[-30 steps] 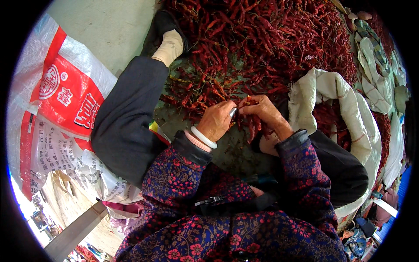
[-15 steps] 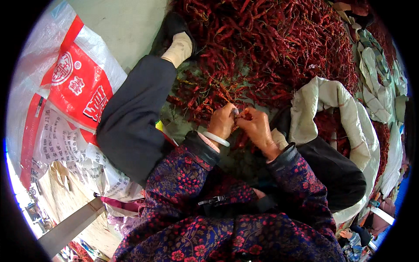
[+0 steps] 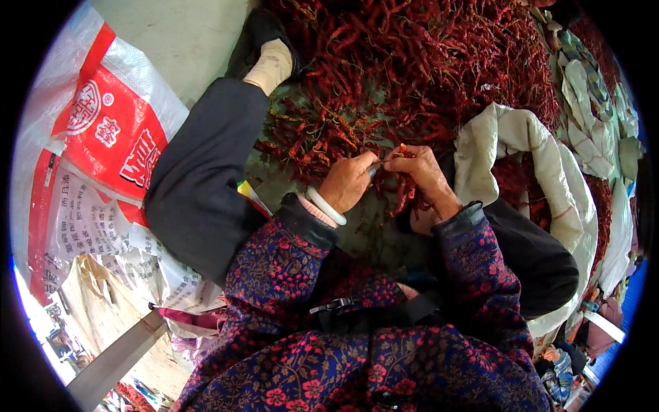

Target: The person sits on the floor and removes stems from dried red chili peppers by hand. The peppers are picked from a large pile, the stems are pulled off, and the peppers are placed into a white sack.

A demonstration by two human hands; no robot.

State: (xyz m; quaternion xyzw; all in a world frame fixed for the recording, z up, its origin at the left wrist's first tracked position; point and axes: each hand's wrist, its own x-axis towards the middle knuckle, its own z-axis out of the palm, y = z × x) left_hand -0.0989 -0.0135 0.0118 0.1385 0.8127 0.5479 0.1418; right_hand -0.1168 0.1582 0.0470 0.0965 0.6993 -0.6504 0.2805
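Note:
My left hand [image 3: 349, 181], with a white bangle [image 3: 326, 205] at its wrist, is closed in a pinch. Something small and greyish [image 3: 374, 167] shows at its fingertips, too small to name. Just to its right, my right hand [image 3: 427, 174] is closed around dried red chili peppers [image 3: 403, 195], which hang below its fingers. A yellow-orange tip sticks out above that hand. The fingertips of both hands almost meet. Right beyond them, loose dried chilies [image 3: 322, 137] lie on the floor at the near edge of a big heap [image 3: 419, 62].
An open white woven sack [image 3: 477, 168] with chilies inside stands by my right leg [image 3: 528, 264]. My bent left leg [image 3: 206, 154] borders the work spot. Left of it lies a red and white printed plastic sack [image 3: 117, 137]. More pale sacks [image 3: 590, 123] lie at the far right.
Both hands have drawn slightly apart, the right one moving right and up. Chilies now hang visibly below the right hand. The view has shifted a little.

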